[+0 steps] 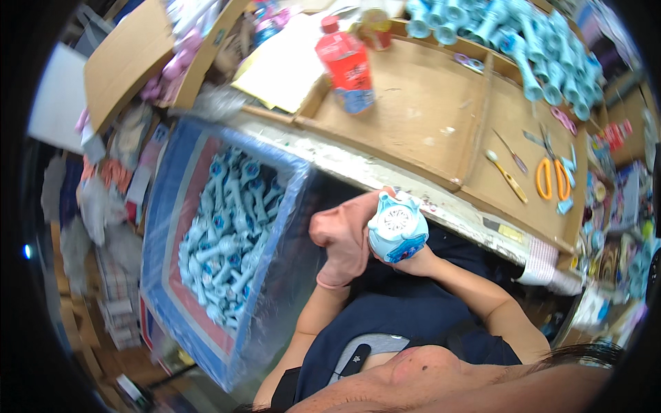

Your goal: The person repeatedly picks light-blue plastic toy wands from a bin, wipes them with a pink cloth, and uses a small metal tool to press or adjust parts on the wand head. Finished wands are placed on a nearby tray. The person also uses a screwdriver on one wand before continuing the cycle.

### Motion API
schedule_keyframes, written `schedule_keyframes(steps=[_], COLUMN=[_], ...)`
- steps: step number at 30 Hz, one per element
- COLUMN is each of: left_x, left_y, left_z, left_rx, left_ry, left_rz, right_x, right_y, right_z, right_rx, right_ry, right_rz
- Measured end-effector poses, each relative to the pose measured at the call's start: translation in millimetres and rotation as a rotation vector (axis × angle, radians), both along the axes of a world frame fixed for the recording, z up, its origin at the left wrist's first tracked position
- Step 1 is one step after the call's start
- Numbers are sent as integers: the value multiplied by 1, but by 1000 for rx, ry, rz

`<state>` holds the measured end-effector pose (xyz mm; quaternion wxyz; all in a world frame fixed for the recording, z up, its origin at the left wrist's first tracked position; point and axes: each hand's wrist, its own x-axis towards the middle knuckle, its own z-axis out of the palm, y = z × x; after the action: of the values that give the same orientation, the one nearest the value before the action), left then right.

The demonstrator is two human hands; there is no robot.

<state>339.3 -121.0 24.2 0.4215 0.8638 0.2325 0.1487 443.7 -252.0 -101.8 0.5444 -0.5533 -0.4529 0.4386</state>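
Observation:
In front of my chest I hold a light-blue plastic toy shaped like a microphone head, with a round white slotted grille facing up and a darker blue ornament on its near side. My right hand, bare, is closed around it from below; the toy hides most of its fingers. My left hand wears a salmon-pink glove and grips the toy's left side, with fingertips at its far edge. Whatever lies beneath the toy is hidden.
A plastic-lined blue box at left holds several light-blue toy pieces. On the bench are a cardboard tray, a red bottle, orange-handled scissors, a toothbrush and a pile of light-blue horn-shaped parts.

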Motion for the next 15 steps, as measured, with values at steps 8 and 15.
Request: schedule_keyframes(steps=[8,15], left_x=[32,52], left_y=[29,-25], left_z=[-23,-79], left_rx=[-179,-1230], left_ry=[-248,-335], left_rz=[-170,-322], right_x=[-12,-1], right_y=[-45,-56], right_z=[11,63], right_rx=[-51,-371], right_ry=[167,-833], right_rz=[-448,-251])
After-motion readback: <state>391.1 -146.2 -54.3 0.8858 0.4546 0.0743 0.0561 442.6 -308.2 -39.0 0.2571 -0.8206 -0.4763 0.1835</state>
